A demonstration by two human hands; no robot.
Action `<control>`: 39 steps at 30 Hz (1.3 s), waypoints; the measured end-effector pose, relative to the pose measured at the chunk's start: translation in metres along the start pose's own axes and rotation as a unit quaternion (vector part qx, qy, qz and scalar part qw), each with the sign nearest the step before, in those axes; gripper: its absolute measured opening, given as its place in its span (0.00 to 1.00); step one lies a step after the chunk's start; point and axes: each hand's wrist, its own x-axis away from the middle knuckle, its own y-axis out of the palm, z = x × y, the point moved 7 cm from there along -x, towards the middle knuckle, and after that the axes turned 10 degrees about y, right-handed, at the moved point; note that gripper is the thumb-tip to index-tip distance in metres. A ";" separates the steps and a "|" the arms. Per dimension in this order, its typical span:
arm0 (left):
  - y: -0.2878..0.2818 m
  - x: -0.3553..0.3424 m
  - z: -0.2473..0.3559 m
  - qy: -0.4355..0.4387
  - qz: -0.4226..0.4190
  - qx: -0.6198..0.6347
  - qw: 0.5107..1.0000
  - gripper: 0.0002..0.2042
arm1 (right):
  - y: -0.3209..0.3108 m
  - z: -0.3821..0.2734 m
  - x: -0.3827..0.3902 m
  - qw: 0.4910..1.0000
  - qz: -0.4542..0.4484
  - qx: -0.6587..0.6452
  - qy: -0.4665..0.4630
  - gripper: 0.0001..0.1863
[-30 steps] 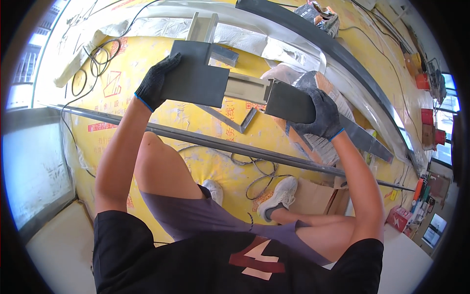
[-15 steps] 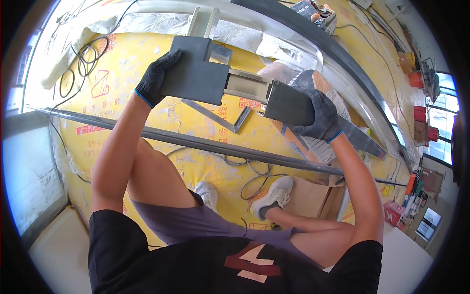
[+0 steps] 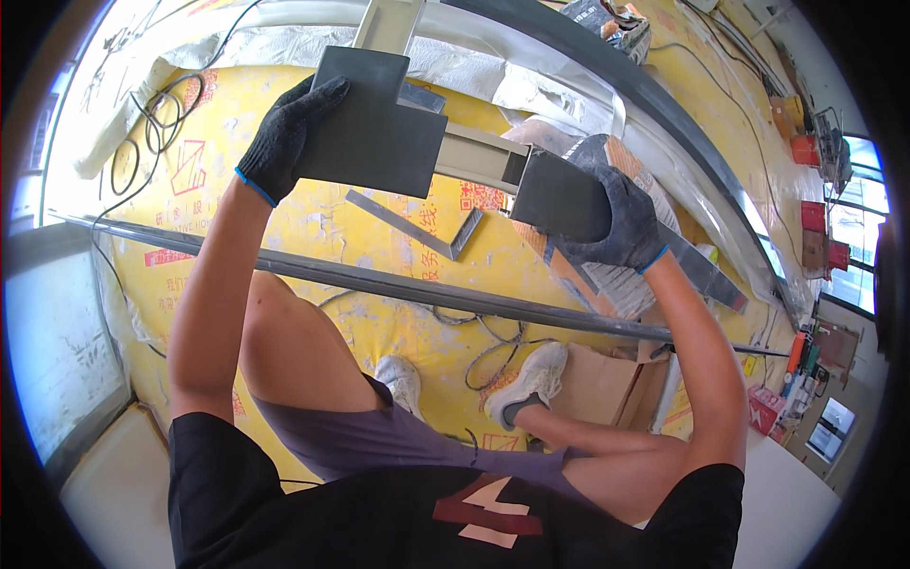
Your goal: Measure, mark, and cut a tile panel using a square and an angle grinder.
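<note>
In both gloved hands I hold up a dark grey L-shaped corner piece with pale metal channels coming out of two of its sides. My left hand wraps its left edge, thumb lying on the top face. One channel runs away from me at the far edge; another channel leads right to a dark grey end section. Around that section's right end my right hand is closed, its fingertips partly hidden underneath.
A long dark bar crosses in front of my shins. Beneath the held piece an angled metal strip lies on the yellow floor covering. A wrapped bag, looped black cable and a curved dark profile lie farther out.
My left hand has shifted slightly left and up with the corner piece, which looks a little larger. My right hand has hardly moved and keeps its hold on the end section.
</note>
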 end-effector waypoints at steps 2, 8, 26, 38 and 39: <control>-0.002 -0.009 -0.001 -0.013 0.007 -0.016 1.000 0.20 | 0.001 0.001 0.000 1.000 -0.009 0.001 0.005 0.51; 0.001 -0.019 -0.012 -0.060 0.014 -0.016 0.998 0.20 | 0.000 0.001 0.000 1.000 0.000 -0.011 -0.009 0.50; -0.004 -0.017 -0.004 -0.008 0.024 -0.054 0.998 0.21 | 0.000 -0.001 0.001 0.999 0.018 -0.007 -0.039 0.53; 0.006 -0.008 0.016 0.039 0.013 -0.080 0.996 0.22 | -0.001 -0.007 -0.002 0.997 0.035 0.023 -0.063 0.51; 0.005 -0.009 0.016 0.032 0.024 -0.086 0.996 0.22 | -0.004 -0.009 -0.002 0.997 0.046 0.025 -0.062 0.50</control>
